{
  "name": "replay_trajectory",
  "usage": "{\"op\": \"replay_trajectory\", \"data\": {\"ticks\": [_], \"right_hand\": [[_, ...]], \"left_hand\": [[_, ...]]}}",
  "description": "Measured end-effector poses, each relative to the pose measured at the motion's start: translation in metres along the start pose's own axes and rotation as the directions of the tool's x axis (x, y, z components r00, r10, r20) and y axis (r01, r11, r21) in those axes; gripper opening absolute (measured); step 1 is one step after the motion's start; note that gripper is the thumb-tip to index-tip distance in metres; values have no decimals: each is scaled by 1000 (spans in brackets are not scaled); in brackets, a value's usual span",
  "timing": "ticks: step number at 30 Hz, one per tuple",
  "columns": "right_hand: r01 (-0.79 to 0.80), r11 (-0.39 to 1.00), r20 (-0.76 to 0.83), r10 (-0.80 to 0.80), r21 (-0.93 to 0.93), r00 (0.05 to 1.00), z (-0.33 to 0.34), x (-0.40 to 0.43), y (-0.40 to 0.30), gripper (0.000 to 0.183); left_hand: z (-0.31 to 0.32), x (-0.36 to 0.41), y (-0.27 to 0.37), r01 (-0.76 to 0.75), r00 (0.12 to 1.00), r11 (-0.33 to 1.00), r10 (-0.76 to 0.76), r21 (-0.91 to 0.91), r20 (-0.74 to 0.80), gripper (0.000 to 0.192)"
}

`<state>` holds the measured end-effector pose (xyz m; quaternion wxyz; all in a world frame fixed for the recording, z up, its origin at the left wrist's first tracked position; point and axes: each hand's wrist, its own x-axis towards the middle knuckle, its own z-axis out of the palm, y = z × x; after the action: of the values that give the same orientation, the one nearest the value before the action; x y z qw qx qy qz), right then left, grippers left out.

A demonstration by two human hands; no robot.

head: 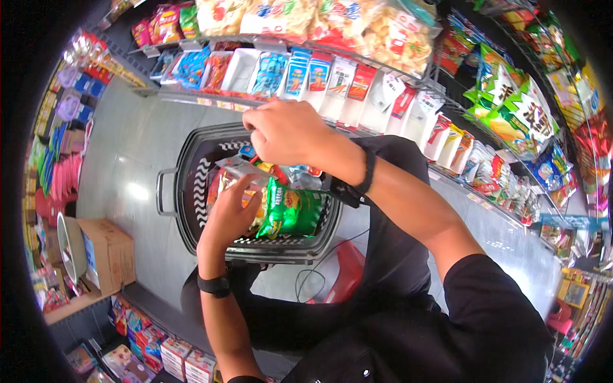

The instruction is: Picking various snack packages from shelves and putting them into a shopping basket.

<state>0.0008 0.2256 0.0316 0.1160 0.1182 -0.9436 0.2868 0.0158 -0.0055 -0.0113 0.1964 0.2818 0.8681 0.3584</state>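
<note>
A black plastic shopping basket (188,143) stands on the tiled floor before me. Inside it lie a shiny green snack bag (297,213) and several other packets. My left hand (234,210) is over the basket's left part, its fingers at a silvery clear packet (242,168); whether it grips the packet is unclear. My right hand (287,134) is bent above the basket's far side, fingers curled downward, with something red partly showing beneath it. What its fingers hold is hidden.
Beyond the basket runs a shelf with white trays (239,69) of small snack packets and large clear bags (278,19) above. Green and white snack bags (512,100) stand at the right. A cardboard box (112,253) is at the left, a red plastic object (347,268) near my legs.
</note>
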Motion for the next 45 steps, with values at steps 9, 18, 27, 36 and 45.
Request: {"op": "replay_trajectory", "data": {"ticks": [9, 18, 27, 36, 45], "right_hand": [[-310, 945, -181, 288, -105, 940, -115, -151, 110, 19], [-778, 618, -372, 700, -112, 610, -81, -312, 368, 22], [-833, 460, -463, 692, -306, 553, -68, -324, 441, 38], [-810, 461, -376, 723, -363, 580, -68, -320, 450, 18], [-654, 569, -211, 652, -497, 728, -53, -324, 467, 34]], "left_hand": [[33, 4, 17, -100, 989, 995, 102, -19, 109, 32], [67, 24, 39, -36, 968, 999, 36, -6, 247, 40], [96, 52, 20, -8, 951, 975, 76, -222, 301, 54], [107, 67, 32, 33, 937, 998, -48, 50, 345, 18], [113, 57, 17, -39, 945, 999, 43, -19, 324, 15]]}}
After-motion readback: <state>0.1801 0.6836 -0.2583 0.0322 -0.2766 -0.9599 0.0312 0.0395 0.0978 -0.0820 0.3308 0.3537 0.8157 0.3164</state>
